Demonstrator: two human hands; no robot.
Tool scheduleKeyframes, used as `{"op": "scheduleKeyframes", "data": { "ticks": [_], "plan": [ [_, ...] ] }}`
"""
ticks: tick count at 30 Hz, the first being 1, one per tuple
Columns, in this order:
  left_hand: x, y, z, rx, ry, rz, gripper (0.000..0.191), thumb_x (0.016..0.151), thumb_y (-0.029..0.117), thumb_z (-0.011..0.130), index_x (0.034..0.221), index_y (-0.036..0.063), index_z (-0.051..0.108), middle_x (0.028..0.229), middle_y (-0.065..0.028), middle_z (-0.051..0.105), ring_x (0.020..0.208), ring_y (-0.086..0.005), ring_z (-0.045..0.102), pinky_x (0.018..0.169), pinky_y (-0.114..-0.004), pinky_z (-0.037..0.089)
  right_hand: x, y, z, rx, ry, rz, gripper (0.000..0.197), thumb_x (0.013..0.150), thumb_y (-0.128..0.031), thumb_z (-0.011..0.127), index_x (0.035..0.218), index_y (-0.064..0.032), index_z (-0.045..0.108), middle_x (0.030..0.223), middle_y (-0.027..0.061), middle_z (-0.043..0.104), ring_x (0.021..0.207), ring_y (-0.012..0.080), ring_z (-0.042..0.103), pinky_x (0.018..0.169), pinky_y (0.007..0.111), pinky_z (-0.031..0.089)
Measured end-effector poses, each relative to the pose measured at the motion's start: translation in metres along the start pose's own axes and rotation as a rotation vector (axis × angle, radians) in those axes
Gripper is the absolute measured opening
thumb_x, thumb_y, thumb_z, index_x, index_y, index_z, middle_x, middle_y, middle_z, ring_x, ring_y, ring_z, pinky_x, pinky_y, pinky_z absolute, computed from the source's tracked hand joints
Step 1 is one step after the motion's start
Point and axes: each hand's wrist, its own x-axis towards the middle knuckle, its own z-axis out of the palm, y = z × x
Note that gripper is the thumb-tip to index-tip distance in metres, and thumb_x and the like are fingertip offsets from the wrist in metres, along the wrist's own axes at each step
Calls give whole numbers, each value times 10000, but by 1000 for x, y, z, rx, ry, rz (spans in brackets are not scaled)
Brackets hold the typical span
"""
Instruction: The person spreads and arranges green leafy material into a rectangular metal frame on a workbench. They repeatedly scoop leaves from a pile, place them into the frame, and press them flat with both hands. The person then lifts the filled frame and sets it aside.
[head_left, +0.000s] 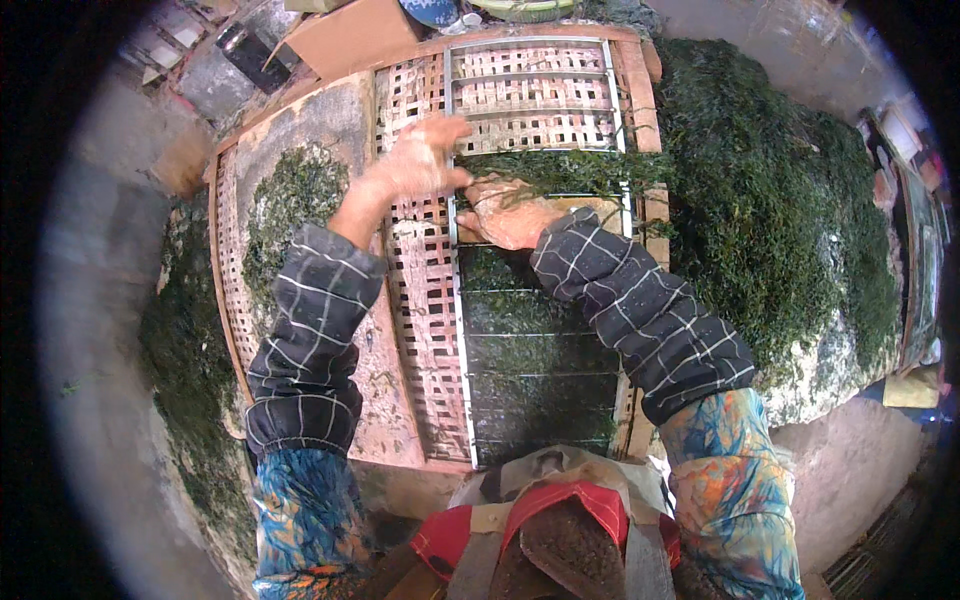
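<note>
A long metal frame with crossbars (462, 337) lies over a woven slatted mat (420, 300) on a wooden-edged tray. Dark green leafy strands (540, 352) fill its near sections, and more strands (555, 169) lie across it beyond my right hand. My right hand (510, 212) is at the frame's middle, fingers bent and touching the strands; whether it grips any is unclear. A flat tan piece (592, 214) shows beside that wrist. Blurred, my left hand (427, 161) is over the frame's left rail with its fingers apart and nothing visible in it. The far sections show bare mat.
A large heap of green strands (735, 195) lies to the right on a pale surface. A smaller pile (296, 210) rests on a board at left, with more strands (184, 330) below the tray's left edge. Beyond the tray are a cardboard box (352, 37) and a blue round object (430, 11).
</note>
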Motion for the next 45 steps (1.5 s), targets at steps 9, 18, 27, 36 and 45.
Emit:
{"op": "scheduleKeyframes", "data": {
  "ticks": [9,18,27,36,45],
  "plan": [
    [-7,23,59,-456,308,241,447,983,357,409,1317,77,505,1409,-92,448,1345,-252,352,1145,-363,191,-34,25,-13,791,789,374,286,939,-260,502,934,2,617,857,177,657,798,321,640,729,398,522],
    [-13,86,58,-401,394,361,496,890,269,609,1307,25,497,1391,-178,447,1316,-300,403,1117,-439,243,-182,72,-75,625,753,596,267,851,-80,597,1107,-22,553,961,108,628,770,254,617,708,299,518],
    [52,140,112,42,88,381,879,827,557,570,1320,-137,349,1434,-346,228,1369,-450,203,1128,-490,188,-120,106,-70,-322,613,286,372,670,-74,649,1035,-28,594,1150,122,536,1146,304,488,966,447,373],
    [54,125,134,-504,-299,321,554,889,441,509,1291,61,472,1362,-164,441,1278,-272,385,1096,-390,264,-23,53,-40,-236,500,249,120,725,-133,582,790,-49,639,768,153,644,731,315,653,604,449,505],
    [52,122,144,-87,145,509,567,814,389,646,1214,10,510,1202,-196,548,1182,-336,477,1020,-408,372,-46,41,-101,241,352,191,367,670,-191,630,984,0,633,873,222,639,817,382,629,750,451,506]
  ]
}}
